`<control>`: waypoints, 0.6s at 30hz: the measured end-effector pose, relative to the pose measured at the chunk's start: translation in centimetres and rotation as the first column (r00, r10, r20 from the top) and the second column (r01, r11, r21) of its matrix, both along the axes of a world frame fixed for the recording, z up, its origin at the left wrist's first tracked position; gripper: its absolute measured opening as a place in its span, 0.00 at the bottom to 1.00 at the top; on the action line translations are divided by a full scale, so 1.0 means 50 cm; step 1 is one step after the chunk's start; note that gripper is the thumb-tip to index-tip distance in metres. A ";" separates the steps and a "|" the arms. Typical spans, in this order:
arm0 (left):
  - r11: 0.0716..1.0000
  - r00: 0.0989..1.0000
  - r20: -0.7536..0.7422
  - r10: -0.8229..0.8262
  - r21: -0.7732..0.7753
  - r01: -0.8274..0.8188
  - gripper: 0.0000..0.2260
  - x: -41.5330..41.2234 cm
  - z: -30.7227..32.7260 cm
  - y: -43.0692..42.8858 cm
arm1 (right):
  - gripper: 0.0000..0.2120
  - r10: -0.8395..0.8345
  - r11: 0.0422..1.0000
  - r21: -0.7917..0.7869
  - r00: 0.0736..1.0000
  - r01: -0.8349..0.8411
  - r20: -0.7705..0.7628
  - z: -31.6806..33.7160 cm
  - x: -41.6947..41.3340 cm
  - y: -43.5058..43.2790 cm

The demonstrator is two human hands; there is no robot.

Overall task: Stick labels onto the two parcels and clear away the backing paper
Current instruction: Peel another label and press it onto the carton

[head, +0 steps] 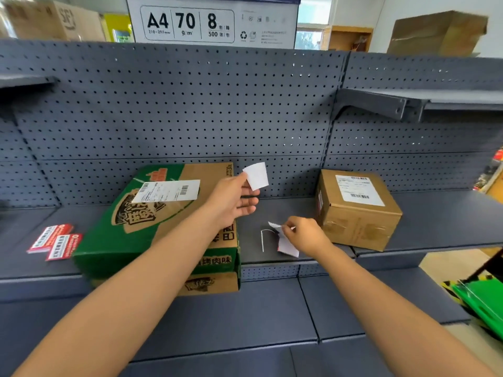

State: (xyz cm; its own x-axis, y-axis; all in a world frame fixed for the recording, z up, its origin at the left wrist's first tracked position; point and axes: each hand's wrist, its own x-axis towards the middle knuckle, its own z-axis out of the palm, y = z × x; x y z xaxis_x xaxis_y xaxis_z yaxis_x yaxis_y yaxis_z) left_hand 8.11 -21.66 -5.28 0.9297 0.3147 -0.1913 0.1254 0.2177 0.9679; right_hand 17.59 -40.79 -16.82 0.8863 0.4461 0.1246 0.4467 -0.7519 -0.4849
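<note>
Both parcels looked done. The big green and brown cardboard box (152, 227), middle left of the frame, had a long white barcode label (166, 190) flat on top. The small plain brown cardboard box (356, 213), middle right, had a white address label (359, 189) on top too. So I think only the tidy-up was left.

Your left hand (234, 198) pinched a small curved white slip of paper (256, 176) by its corner, held up above the dark grey metal shelf (435, 216), with the other fingers spread loose. Your right hand (306, 235) pinched a bent white piece of paper (287, 244) low on the shelf between the boxes. A thin white paper strip (263, 239) lay just beside it, not picked up yet. These scraps looked like backing paper.
</note>
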 end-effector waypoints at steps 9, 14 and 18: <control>0.996 0.998 0.038 0.054 0.065 -0.056 0.12 -0.069 0.015 0.024 | 0.20 -0.017 0.880 0.475 1.000 0.013 0.004 0.142 -0.087 0.051; 0.959 0.987 0.157 0.020 0.275 -0.063 0.11 -0.151 0.027 0.070 | 0.08 0.190 0.601 0.794 0.947 0.098 -0.261 0.221 -0.187 0.114; 0.933 0.976 0.213 -0.043 0.357 -0.037 0.09 -0.240 0.029 0.122 | 0.13 0.331 0.495 0.837 0.840 0.233 -0.430 0.231 -0.261 0.157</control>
